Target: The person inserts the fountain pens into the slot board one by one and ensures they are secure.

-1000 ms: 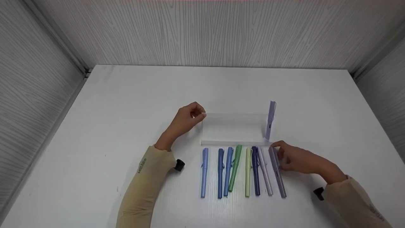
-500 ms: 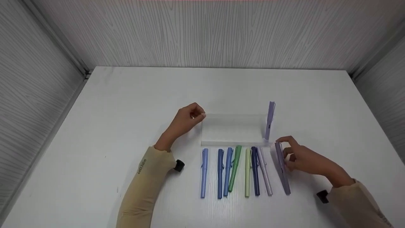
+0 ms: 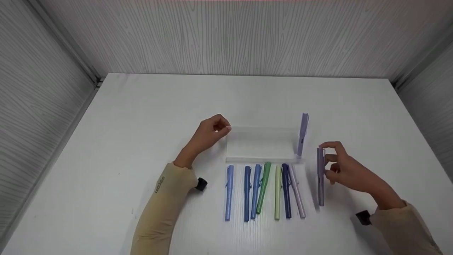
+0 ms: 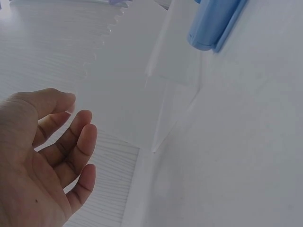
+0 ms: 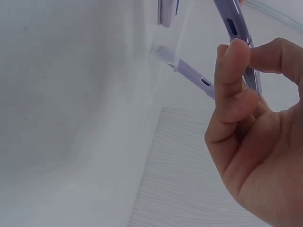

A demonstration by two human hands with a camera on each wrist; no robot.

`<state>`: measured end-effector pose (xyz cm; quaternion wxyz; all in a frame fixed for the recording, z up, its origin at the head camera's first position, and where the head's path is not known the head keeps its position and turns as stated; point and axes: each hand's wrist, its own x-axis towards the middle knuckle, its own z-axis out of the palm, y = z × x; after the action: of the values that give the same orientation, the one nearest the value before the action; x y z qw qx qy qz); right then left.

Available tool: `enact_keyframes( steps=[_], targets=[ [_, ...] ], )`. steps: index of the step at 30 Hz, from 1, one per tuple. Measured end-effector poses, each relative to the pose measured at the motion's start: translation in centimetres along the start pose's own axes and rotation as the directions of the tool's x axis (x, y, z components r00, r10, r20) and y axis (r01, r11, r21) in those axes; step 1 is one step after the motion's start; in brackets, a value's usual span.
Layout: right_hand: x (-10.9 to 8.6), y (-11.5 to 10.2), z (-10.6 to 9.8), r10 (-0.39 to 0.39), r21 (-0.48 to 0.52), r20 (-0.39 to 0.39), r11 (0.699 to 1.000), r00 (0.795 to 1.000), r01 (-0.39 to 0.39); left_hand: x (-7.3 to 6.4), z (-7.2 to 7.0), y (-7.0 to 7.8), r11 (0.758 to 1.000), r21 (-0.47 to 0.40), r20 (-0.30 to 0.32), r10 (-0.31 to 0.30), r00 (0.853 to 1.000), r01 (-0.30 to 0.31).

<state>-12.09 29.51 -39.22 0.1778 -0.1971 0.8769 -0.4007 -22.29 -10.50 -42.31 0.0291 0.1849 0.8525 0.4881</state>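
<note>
Grey-violet pen [image 3: 320,177] has been lifted and turned by the right hand [image 3: 343,171]. One second earlier it was seen slanted, upper end tipped leftward, close beside the lilac pen [image 3: 296,193]; in the head view it is now held nearly vertical. It has been carried rightward and farther from the person, and a wider strip of table [image 3: 307,203] has thereby been exposed between the two pens. The right hand has been displaced in the same direction. The right sleeve [image 3: 403,226] and black wrist camera [image 3: 363,217] have been shifted rightward also.
</note>
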Motion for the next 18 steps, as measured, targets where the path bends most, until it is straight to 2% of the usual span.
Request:
enact_keyframes(
  steps=[8, 11, 18],
  targets=[
    [0.2, -1.4, -0.6, -0.111, 0.004, -0.099, 0.994, 0.989, 0.112, 0.1, 0.0, 0.2, 1.0, 0.011, 0.0, -0.007, 1.0, 0.007],
    [0.7, -2.0, -0.7, -0.142, -0.033, -0.134, 0.99, 0.981, 0.139, 0.1, 0.0, 0.2, 1.0, 0.014, 0.003, -0.019, 1.0, 0.019],
    [2.2, -3.5, -1.0, -0.174, -0.124, -0.25, 0.981, 0.953, 0.147, 0.1, 0.1, 0.1, 0.999, 0.014, 0.009, -0.034, 0.999, 0.034]
  ],
)
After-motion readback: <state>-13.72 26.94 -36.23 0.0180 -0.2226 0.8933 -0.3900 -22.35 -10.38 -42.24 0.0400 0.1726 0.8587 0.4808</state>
